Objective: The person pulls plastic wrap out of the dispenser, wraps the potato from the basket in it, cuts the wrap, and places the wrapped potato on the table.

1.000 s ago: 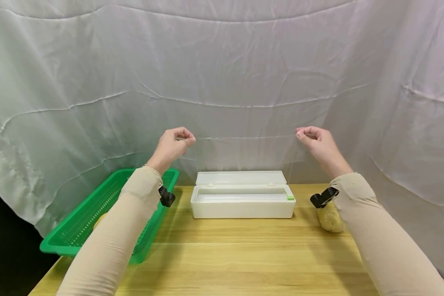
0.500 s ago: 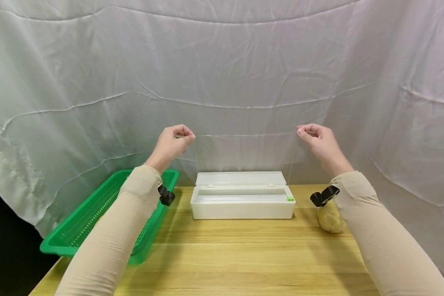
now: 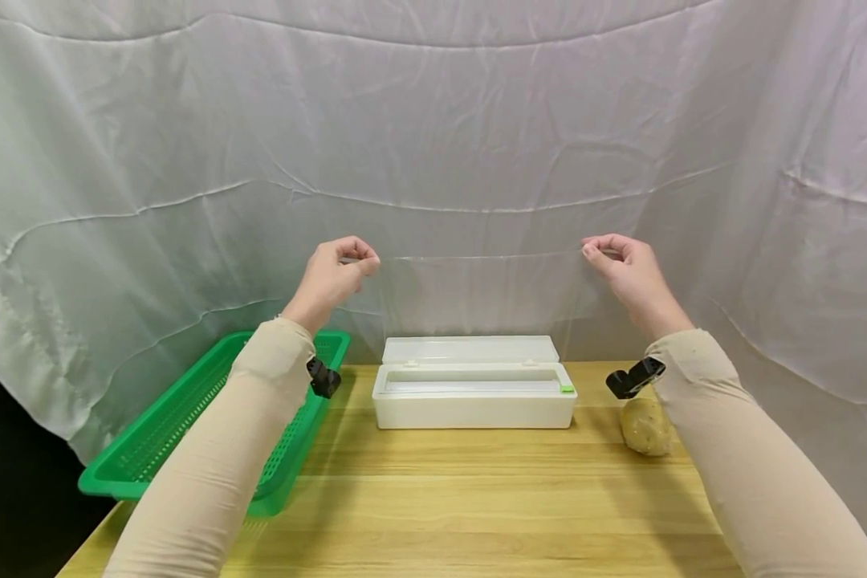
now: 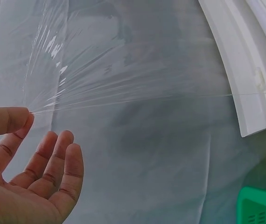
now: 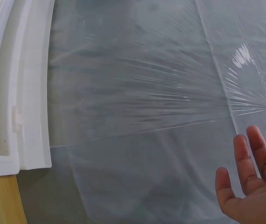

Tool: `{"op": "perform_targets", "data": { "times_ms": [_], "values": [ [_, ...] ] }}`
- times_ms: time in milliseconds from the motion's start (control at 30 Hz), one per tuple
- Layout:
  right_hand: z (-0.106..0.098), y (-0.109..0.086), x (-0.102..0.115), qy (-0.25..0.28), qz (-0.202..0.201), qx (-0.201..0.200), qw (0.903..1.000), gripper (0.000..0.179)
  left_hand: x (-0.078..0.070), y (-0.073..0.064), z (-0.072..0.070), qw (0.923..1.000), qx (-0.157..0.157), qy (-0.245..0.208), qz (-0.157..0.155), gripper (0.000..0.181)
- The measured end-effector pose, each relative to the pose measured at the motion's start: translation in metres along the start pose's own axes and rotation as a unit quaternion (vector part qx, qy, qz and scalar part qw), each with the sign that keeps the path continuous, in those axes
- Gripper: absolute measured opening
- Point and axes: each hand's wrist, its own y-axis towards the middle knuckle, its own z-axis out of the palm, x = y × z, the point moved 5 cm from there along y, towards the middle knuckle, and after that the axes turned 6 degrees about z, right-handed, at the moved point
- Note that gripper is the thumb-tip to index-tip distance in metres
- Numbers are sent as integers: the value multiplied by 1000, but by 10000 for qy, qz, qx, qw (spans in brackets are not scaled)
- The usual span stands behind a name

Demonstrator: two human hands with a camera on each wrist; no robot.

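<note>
A clear sheet of plastic wrap [image 3: 480, 293] stretches upward from a white wrap dispenser box [image 3: 473, 409], whose lid [image 3: 471, 349] is tipped back. My left hand [image 3: 335, 277] pinches one upper corner of the film between thumb and index finger; the other fingers curve loosely, as the left wrist view shows. Opposite it, my right hand [image 3: 632, 273] pinches the other corner the same way. Creases fan out from both pinch points in the film [image 4: 86, 79]. A small green slider [image 3: 567, 389] sits at the box's right end.
A green plastic basket [image 3: 289, 482] stands at the left, partly behind my left forearm. A yellowish, film-wrapped round item [image 3: 645, 427] rests on the wooden table [image 3: 470, 498] beside my right forearm. A grey cloth [image 3: 433, 120] hangs behind.
Both hands have risen slightly, drawing the film's top edge higher above the box. The box and the basket have stayed in place.
</note>
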Motion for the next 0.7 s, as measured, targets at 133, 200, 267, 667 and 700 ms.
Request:
{"op": "perform_targets", "data": {
  "times_ms": [133, 200, 267, 667, 700],
  "values": [
    [-2, 1, 2, 13, -34, -20, 10000, 18, -4, 1, -1, 10000, 12, 4, 32, 12],
    [-2, 2, 3, 19, -37, -32, 10000, 18, -6, 1, -2, 10000, 26, 2, 47, 12],
    [-3, 2, 4, 11, -37, -50, 10000, 17, -7, 1, -3, 10000, 31, -15, 53, 13],
    [-6, 3, 12, 146, -135, -65, 9998, 18, -14, 6, -8, 10000, 12, 16, 74, 16],
    [-7, 3, 13, 153, -147, -82, 9997, 18, -15, 6, -9, 10000, 2, 22, 90, 16]
  ]
}}
